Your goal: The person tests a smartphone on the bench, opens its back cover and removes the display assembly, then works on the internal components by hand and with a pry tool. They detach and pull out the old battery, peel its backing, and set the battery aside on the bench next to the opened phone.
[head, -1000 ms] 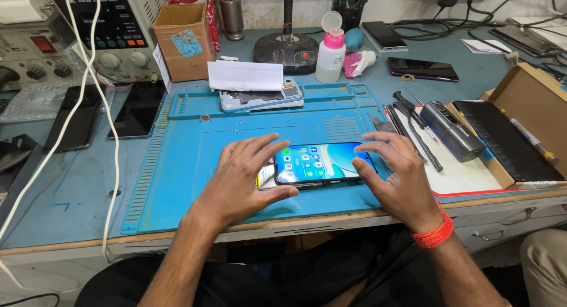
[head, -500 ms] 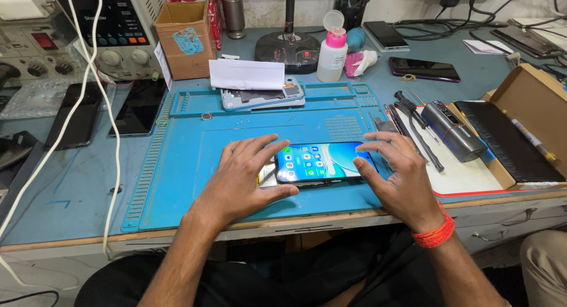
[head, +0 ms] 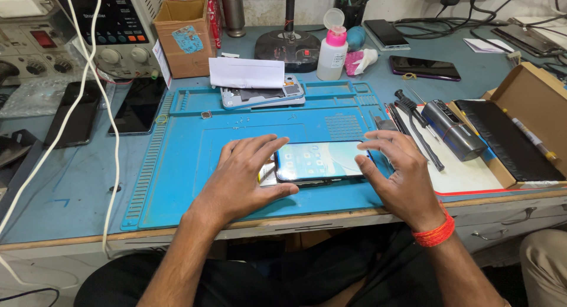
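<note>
- Since the earlier frames little has shifted: both hands stay at the ends of the smartphone [head: 319, 160], which keeps its place on the blue repair mat [head: 177, 159].
- The left hand [head: 245, 177] lies over the phone's left end, fingers [head: 269, 146] spread along the top edge and thumb pressed under the lower edge; that end of the phone is hidden beneath it.
- The right hand [head: 398, 177] curls loosely at the right end, fingertips touching the phone's corner; whether it truly grips cannot be told. An orange thread band [head: 436, 231] circles that wrist.
- The phone lies flat, screen lit and facing up, near the front edge of the mat; a pale part shows just under its left end, too covered to name.
- Farther back on the mat rests an opened phone body [head: 263, 95] with a white paper slip [head: 247, 73] across it, and tiny screws lie scattered nearby, hard to make out.
- To the right, a dark grey cylindrical tool [head: 452, 128] and black tweezers [head: 416, 127] sit just beside the right hand, with an open cardboard box [head: 531, 100] beyond.
- On the left, two dark phones [head: 139, 106] lie on the counter [head: 71, 189], and white cables [head: 109, 141] hang across them.
- A pink-capped bottle [head: 332, 47] and a lamp base [head: 286, 47] stand behind the mat.
- The mat between the hands and the opened phone body is open space; the counter's front edge runs close under both wrists.
</note>
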### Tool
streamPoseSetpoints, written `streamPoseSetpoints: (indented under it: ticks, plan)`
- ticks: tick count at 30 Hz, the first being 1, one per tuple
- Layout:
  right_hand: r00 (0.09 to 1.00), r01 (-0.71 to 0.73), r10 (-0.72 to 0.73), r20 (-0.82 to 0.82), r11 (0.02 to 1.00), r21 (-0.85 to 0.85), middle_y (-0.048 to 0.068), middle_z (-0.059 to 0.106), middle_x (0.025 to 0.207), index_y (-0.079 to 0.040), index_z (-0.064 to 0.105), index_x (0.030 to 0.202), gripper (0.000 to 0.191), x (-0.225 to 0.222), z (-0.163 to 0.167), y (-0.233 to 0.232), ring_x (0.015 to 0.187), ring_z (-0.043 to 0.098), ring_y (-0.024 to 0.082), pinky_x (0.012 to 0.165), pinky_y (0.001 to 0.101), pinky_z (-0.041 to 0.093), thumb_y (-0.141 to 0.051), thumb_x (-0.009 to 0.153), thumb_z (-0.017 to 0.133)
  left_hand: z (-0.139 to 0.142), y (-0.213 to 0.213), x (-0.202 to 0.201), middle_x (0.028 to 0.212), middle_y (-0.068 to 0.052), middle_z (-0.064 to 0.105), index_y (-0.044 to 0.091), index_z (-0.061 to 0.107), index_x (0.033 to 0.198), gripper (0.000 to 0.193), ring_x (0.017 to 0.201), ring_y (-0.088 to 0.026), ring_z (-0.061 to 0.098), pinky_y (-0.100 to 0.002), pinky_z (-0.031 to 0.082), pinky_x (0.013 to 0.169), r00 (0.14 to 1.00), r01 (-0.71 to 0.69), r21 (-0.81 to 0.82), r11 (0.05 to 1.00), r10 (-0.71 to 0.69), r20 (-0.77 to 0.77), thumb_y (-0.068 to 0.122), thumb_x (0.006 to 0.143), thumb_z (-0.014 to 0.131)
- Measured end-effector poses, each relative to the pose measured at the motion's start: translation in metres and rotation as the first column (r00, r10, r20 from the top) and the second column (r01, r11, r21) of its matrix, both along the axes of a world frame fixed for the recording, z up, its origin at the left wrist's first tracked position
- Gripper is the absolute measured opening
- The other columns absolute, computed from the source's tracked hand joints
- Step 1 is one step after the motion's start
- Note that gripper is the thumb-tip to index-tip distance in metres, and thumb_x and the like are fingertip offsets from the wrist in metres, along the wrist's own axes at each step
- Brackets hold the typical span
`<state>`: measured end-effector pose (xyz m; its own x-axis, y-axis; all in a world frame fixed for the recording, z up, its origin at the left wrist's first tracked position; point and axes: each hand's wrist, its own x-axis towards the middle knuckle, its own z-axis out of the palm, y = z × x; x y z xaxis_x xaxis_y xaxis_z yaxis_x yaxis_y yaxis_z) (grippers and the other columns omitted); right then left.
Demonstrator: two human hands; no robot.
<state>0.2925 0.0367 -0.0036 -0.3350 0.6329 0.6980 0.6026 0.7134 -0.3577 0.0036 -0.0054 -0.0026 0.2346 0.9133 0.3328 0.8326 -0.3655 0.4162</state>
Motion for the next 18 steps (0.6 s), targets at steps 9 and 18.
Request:
streamPoseSetpoints:
  ticks: [9, 18]
  plan:
    - [0.996, -0.023, 0.017, -0.088, 0.998, -0.062, 0.015, 0.072, 0.117, -0.002, 0.074, 0.108, 0.023, 0.0026, 0.0016, 0.0005, 0.115, 0.068, 0.03, 0.101, 0.0409, 0.051, -0.02, 0.102, 0.061, 0.0005, -0.0022, -0.0016, 0.144, -0.014, 0.056, 0.012, 0.057, 0.141, 0.087, 0.135, -0.034, 0.046, -0.048, 0.032, 0.113, 0.998, 0.055, 0.093, 0.994, -0.056, 0.014, 0.064, 0.074, 0.078]
    - [0.985, -0.05, 0.033, -0.172, 0.994, -0.097, 0.016, 0.071, 0.118, 0.0, 0.073, 0.109, 0.039, 0.0081, 0.0023, -0.0006, 0.114, 0.068, 0.028, 0.1, 0.0385, 0.051, -0.025, 0.111, 0.044, 0.001, -0.0026, -0.0015, 0.142, -0.014, 0.058, 0.012, 0.059, 0.14, 0.084, 0.134, -0.034, 0.048, -0.047, 0.033, 0.112, 0.998, 0.05, 0.084, 0.995, -0.054, 0.038, 0.061, 0.074, 0.08]
